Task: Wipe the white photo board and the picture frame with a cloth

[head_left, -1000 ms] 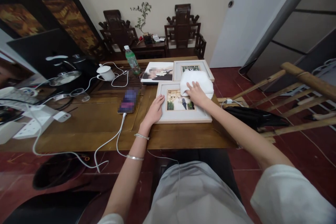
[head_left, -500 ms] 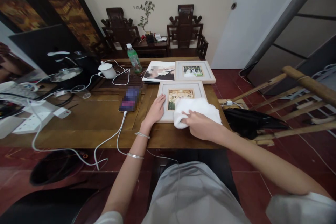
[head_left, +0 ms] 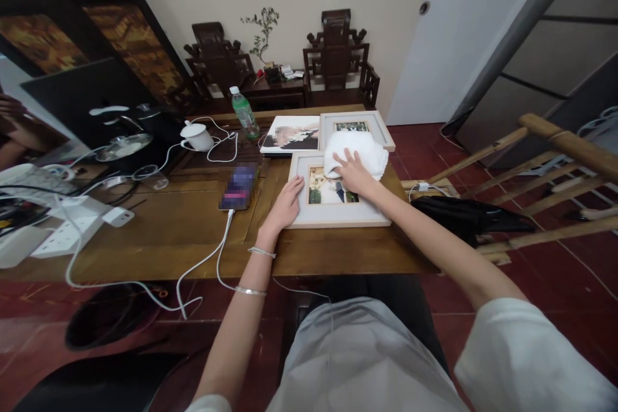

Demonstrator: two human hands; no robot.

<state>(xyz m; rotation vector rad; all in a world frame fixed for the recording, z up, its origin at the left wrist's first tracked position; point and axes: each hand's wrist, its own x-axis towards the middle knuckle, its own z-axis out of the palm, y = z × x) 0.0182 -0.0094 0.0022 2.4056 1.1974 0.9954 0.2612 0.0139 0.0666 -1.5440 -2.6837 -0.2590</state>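
Note:
A light wooden picture frame [head_left: 338, 222] with a pale mat and a photo lies flat on the table near its front edge. My left hand [head_left: 288, 201] holds the frame's left edge, with the fingers laid over the border and the thumb hidden. A folded white cloth [head_left: 364, 145] covers the frame's upper right part and overlaps a second picture frame [head_left: 381, 132] behind it. My right hand [head_left: 355, 174] presses on the cloth, fingers spread over its front side and the cloth bunched under them.
Left of the second frame lies a photo book [head_left: 292, 134]. A phone [head_left: 239, 187] on a white cable, a green-labelled bottle [head_left: 245, 112], a lidded white cup [head_left: 197, 136] and a power strip [head_left: 72, 228] stand leftward. A bamboo chair [head_left: 545, 125] is at right.
My right hand has pushed the cloth away from me, from the frame's lower right to its upper right, uncovering more of the photo. My left hand stays on the left edge.

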